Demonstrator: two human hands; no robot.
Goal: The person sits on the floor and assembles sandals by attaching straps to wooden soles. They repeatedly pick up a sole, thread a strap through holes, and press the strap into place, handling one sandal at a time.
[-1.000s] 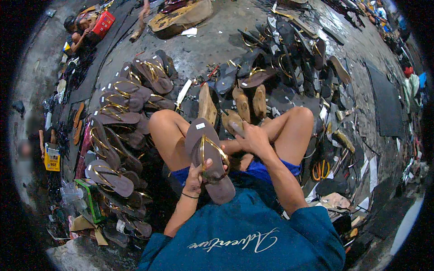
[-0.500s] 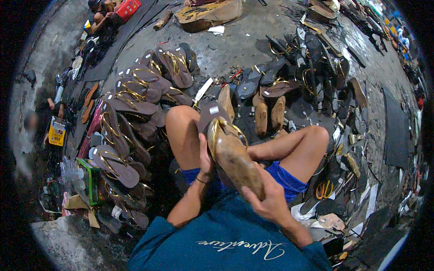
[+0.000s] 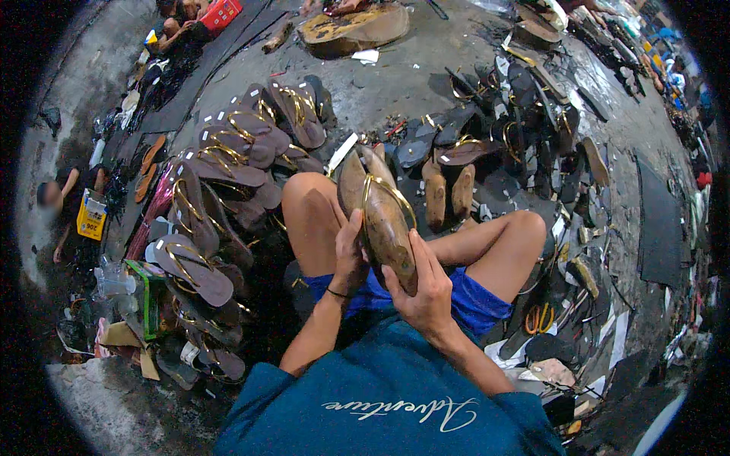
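Observation:
Between my knees I hold a wooden shoe last (image 3: 390, 242), tilted, with its narrow end toward me. A flip-flop's gold strap (image 3: 389, 185) loops over the last's far part, and a brown sole (image 3: 350, 182) shows along its left side. My left hand (image 3: 350, 254) grips the left side with the thumb up. Lower on the right, my right hand (image 3: 423, 292) closes round the near end, fingers along its edge. The underside of the held pieces is hidden. Just beyond stand two more wooden lasts (image 3: 436, 196).
Brown flip-flops with gold straps (image 3: 232, 171) are heaped on my left, and darker footwear (image 3: 525, 114) at the far right. A thick wooden block (image 3: 357, 34) lies at the back. Another person (image 3: 179, 30) sits far left by a red crate (image 3: 220, 15). Scraps litter the right.
The last and flip-flop have turned and come more upright, and the sole's pale-labelled face no longer shows. My right hand has moved up and left; my left hand's thumb now lies against the side.

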